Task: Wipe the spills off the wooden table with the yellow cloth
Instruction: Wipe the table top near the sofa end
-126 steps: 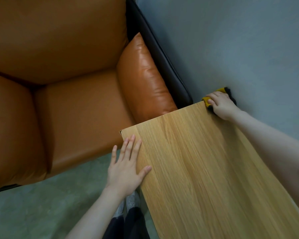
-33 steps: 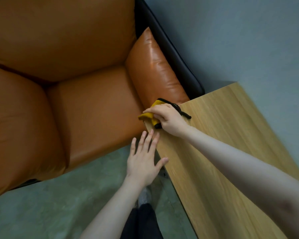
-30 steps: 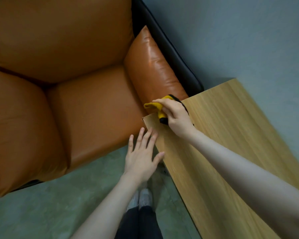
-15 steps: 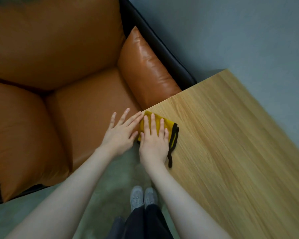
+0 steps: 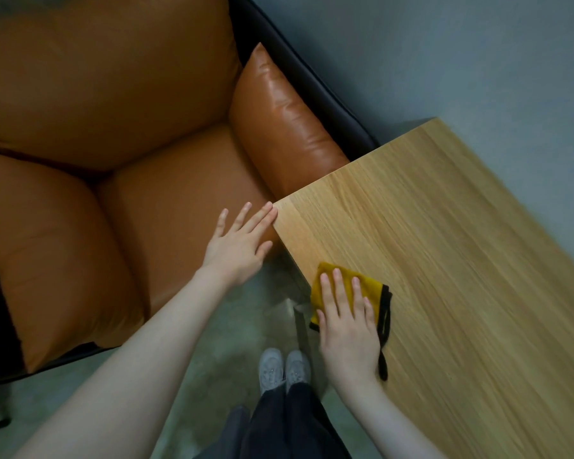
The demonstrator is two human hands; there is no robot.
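The yellow cloth (image 5: 371,288) with a black edge and loop lies flat on the wooden table (image 5: 461,260), close to the table's near left edge. My right hand (image 5: 347,323) presses down on the cloth with straight fingers and covers most of it. My left hand (image 5: 241,245) is spread flat beside the table's near corner, its fingertips touching the corner edge. No spill is visible on the wood.
An orange leather sofa (image 5: 113,144) with a side cushion (image 5: 285,127) stands left of the table, touching its far left edge. A grey wall (image 5: 461,54) runs behind. My shoes (image 5: 284,369) stand on the grey floor (image 5: 80,399) by the table's edge.
My right hand has slid the cloth from the table's corner back toward me along the left edge. My left hand stays flat by the corner, now apart from the cloth.
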